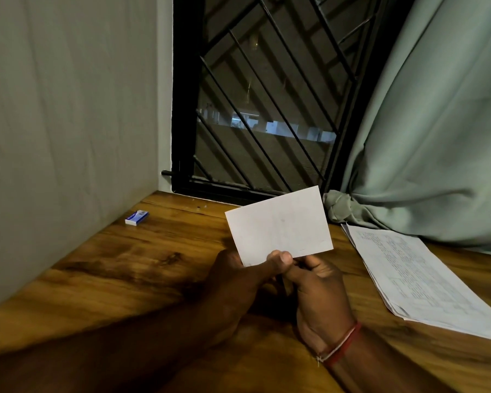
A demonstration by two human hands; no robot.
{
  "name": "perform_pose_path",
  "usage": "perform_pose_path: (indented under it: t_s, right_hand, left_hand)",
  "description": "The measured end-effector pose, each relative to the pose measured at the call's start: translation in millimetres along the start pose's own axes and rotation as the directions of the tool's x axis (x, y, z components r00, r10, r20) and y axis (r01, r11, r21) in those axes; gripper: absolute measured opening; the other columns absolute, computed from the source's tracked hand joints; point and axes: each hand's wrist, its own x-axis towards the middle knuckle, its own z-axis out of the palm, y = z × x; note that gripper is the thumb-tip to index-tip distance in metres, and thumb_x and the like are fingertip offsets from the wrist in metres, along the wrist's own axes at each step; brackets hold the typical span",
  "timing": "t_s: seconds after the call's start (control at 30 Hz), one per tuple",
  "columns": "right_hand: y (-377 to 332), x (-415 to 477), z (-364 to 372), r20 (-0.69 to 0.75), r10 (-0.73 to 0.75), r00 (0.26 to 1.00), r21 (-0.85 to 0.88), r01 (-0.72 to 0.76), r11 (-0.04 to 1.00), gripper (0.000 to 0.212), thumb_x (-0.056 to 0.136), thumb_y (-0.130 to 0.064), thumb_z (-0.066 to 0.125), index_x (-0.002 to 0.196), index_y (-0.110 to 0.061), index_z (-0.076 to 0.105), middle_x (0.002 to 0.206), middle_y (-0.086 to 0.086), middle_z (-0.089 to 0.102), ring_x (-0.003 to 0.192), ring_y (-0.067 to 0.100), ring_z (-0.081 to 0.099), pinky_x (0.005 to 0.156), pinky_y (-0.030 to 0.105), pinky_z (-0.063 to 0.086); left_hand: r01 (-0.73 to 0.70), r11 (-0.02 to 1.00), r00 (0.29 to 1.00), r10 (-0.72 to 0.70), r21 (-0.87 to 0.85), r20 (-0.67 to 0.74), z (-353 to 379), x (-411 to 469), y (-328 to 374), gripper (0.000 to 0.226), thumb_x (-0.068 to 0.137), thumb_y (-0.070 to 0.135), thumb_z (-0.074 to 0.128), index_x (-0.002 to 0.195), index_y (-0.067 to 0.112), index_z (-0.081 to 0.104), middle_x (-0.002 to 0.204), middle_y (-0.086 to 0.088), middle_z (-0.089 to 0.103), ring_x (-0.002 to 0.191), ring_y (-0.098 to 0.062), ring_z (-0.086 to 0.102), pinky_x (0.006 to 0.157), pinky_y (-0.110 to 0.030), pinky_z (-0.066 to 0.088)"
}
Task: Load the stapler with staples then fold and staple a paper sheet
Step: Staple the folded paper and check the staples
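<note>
The left hand (238,275) and right hand (321,287) both pinch the bottom edge of the small folded white paper sheet (279,226) above the brown wooden table (125,268). Its long side runs sideways, just above the fingers (281,258).

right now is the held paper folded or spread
Folded, it seems: the paper is a small rectangle, much smaller than the flat sheets beside it.

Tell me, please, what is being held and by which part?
The folded paper, pinched at its lower edge by the left hand; what the right hand grips is unclear.
</note>
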Motion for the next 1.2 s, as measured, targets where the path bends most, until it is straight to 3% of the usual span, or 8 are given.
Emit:
perform_pose_path:
  t_s: [0.17,0.33,0.43,0.53,0.63,0.77,0.9,1.2]
  right_hand:
    - [-1.1,-2.9,5.0,-0.028,0.016,0.999,0.016,-0.015,1.000,0.047,0.072,-0.022,0.083,0.116,-0.008,0.082,0.110,0.010,0.085,0.103,0.027,0.083,0.091,0.045,0.065]
    - [-0.3,4.3,3.1,-0.037,0.048,0.998,0.032,-0.047,0.998,0.027,0.091,-0.012,0.082,0.118,-0.008,0.082,0.110,0.011,0.084,0.099,0.026,0.082,0.085,0.040,0.065]
    - [-5.5,12.5,2.2,0.071,0.104,0.992,0.132,-0.113,0.985,0.034,0.086,-0.019,0.087,0.115,-0.002,0.080,0.103,0.016,0.080,0.086,0.026,0.075,0.078,0.037,0.062]
    - [-9.0,19.1,-4.5,0.180,0.171,0.969,0.165,-0.201,0.966,0.040,0.089,-0.029,0.091,0.114,-0.002,0.075,0.097,0.016,0.072,0.079,0.022,0.066,0.067,0.034,0.054]
    - [-7.9,26.5,-12.7,0.206,0.206,0.957,0.247,-0.255,0.935,0.037,0.092,-0.040,0.082,0.115,-0.012,0.074,0.100,0.011,0.069,0.071,0.018,0.055,0.058,0.030,0.042]
    - [-16.6,28.5,-16.7,0.082,0.155,0.985,0.234,-0.170,0.957,0.023,0.089,-0.022,0.090,0.099,-0.016,0.072,0.092,0.005,0.068,0.059,0.012,0.043,0.046,0.023,0.030]
    - [-20.0,25.0,-16.9,-0.026,0.071,0.997,0.129,-0.067,0.989,0.027,0.091,-0.004,0.083,0.111,-0.018,0.072,0.084,-0.001,0.074,0.052,0.009,0.042,0.040,0.020,0.030]
    - [-10.5,31.6,-20.4,-0.107,0.033,0.994,0.099,-0.022,0.995,0.041,0.087,-0.004,0.087,0.125,-0.014,0.074,0.091,0.006,0.080,0.048,0.008,0.040,0.040,0.021,0.031]
  left_hand:
    - [0.010,1.000,0.998,-0.011,-0.012,-0.057,3.4,-1.2,-1.5,0.043,0.084,0.032,0.090,0.124,0.024,0.075,0.109,0.001,0.084,0.099,-0.021,0.082,0.090,-0.043,0.067]
    - [0.018,0.998,0.999,-0.016,0.056,-0.044,0.9,6.8,1.2,0.047,0.080,0.044,0.091,0.120,0.025,0.077,0.110,-0.002,0.083,0.103,-0.026,0.081,0.095,-0.050,0.066]
    - [0.032,0.999,0.999,-0.032,-0.027,-0.027,-4.4,14.6,8.8,0.030,0.096,0.040,0.081,0.115,0.017,0.081,0.113,-0.010,0.083,0.103,-0.034,0.079,0.102,-0.059,0.061]
    - [0.075,0.989,0.996,-0.081,-0.126,-0.044,-13.0,21.4,18.1,0.033,0.104,0.032,0.068,0.129,0.010,0.073,0.120,-0.013,0.081,0.108,-0.039,0.078,0.105,-0.056,0.059]
    - [0.087,0.973,0.992,-0.103,-0.215,-0.068,-18.9,25.0,24.6,0.036,0.105,0.027,0.069,0.134,0.005,0.068,0.123,-0.017,0.080,0.113,-0.040,0.078,0.109,-0.057,0.056]
    - [0.091,0.968,0.994,-0.104,-0.236,-0.044,-18.7,23.1,30.8,0.031,0.107,0.024,0.066,0.130,0.004,0.067,0.116,-0.022,0.081,0.109,-0.042,0.079,0.105,-0.056,0.057]
    - [0.067,0.986,0.998,-0.066,-0.153,0.008,-17.9,19.5,27.6,0.026,0.102,0.015,0.072,0.126,0.006,0.070,0.114,-0.019,0.082,0.105,-0.037,0.081,0.094,-0.046,0.066]
    - [0.065,0.989,0.998,-0.061,-0.135,0.035,-20.5,19.0,25.8,0.025,0.098,-0.004,0.071,0.123,-0.002,0.071,0.113,-0.020,0.082,0.104,-0.038,0.081,0.088,-0.040,0.068]
